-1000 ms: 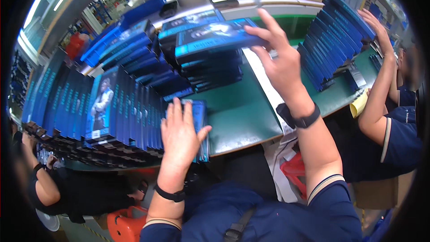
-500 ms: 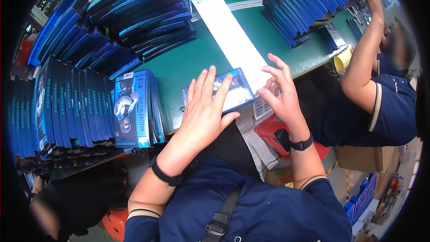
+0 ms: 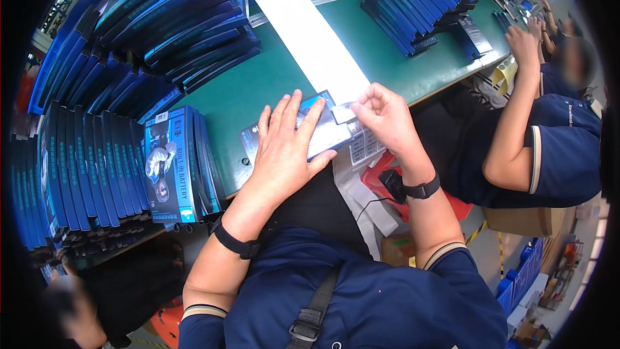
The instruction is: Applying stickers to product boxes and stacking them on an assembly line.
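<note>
You are pressing your left hand [image 3: 284, 148] flat, fingers spread, onto a blue retail box [image 3: 323, 130] lying face-up at the near edge of the green worktop [image 3: 271, 77]; nothing is clenched, the palm is only pinning it down. Your right hand [image 3: 387, 119] is pinching a small white label [image 3: 344, 113] between thumb and fingertips, just at the box's right end and touching or nearly touching it.

Handling, judged: the box is looking light, thin and stiff-walled cardboard with a glossy print, so it is likely sliding easily on the mat; flat palm pressure on the broad face is holding it best, edges for lifting. The label is looking limp and sticky-backed; you are taking it by a corner.

Surface: the mat is appearing smooth and level. A long white strip of label backing [image 3: 310, 32] is running away from your right hand across the worktop.

Room: rows of matching blue boxes [image 3: 97, 168] are standing upright left of your left hand, more stacks [image 3: 174, 26] beyond it. A co-worker's arm [image 3: 516, 103] is reaching onto the worktop to the right of your right hand.
</note>
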{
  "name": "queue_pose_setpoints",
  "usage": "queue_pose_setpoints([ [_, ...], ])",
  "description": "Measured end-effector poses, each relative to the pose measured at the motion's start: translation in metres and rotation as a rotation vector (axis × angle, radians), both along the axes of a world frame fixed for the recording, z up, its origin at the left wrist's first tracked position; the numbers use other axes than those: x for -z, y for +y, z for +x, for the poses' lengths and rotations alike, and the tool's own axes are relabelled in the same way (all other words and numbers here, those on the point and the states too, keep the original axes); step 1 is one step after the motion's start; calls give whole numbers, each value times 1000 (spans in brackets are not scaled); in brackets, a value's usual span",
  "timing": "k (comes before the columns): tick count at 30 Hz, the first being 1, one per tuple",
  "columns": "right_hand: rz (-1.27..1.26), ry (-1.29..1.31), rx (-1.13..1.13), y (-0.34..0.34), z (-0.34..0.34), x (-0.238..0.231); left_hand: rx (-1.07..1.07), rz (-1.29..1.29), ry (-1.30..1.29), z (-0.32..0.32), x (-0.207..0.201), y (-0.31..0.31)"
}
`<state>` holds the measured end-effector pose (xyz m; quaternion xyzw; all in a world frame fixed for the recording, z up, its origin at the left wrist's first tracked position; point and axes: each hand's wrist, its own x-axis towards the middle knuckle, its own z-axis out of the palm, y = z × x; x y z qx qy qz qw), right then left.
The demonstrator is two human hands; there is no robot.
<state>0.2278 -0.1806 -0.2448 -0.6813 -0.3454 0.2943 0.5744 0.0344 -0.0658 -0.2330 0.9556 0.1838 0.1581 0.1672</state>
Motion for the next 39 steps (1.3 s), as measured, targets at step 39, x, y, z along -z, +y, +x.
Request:
queue_pose_setpoints([
  [39, 406, 1099, -347, -11, -101, -28, 188, -98, -368, -36, -61, -28],
])
